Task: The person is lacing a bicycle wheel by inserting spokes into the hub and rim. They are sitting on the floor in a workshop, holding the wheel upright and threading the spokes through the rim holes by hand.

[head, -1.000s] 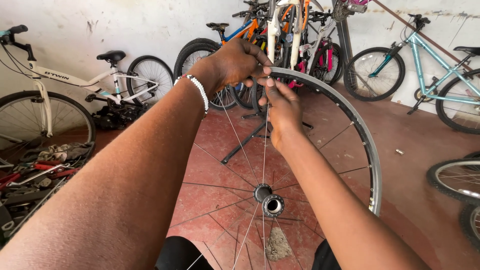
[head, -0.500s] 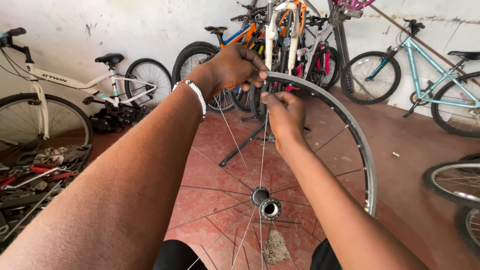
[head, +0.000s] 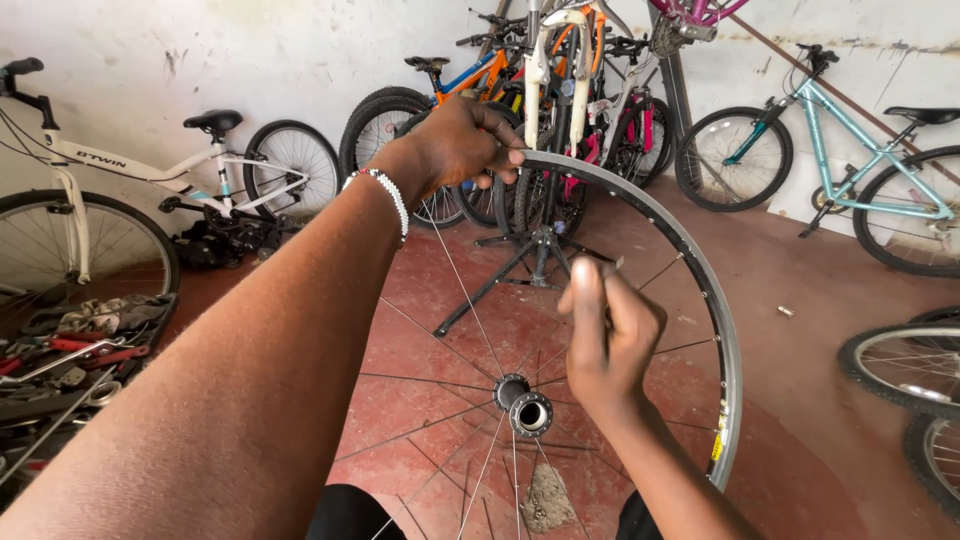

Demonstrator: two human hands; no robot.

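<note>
1. Bare wheel rim (head: 715,300) stands upright betw. the person's knees, hub (head: 525,408) low at centre; spokes fan out from the hub.
2. L hand (head: 462,140) grips the rim's top edge, fingers curled tight over it; white bead bracelet (head: 388,200) on that wrist.
3. R hand (head: 608,335) sits inside the rim, above-right of the hub, fingertips (head: 585,285) pinched narrow on a thin spoke.
4. Small yellow sticker (head: 717,447) on the rim's lower right edge.
5. Black work stand (head: 540,255) just behind the rim, on red floor (head: 800,380).
6. Left of the rim: white bike (head: 130,190), tool pile (head: 70,340) near it.
7. Right of the rim: teal bike (head: 860,160); open floor betw. them.
</note>
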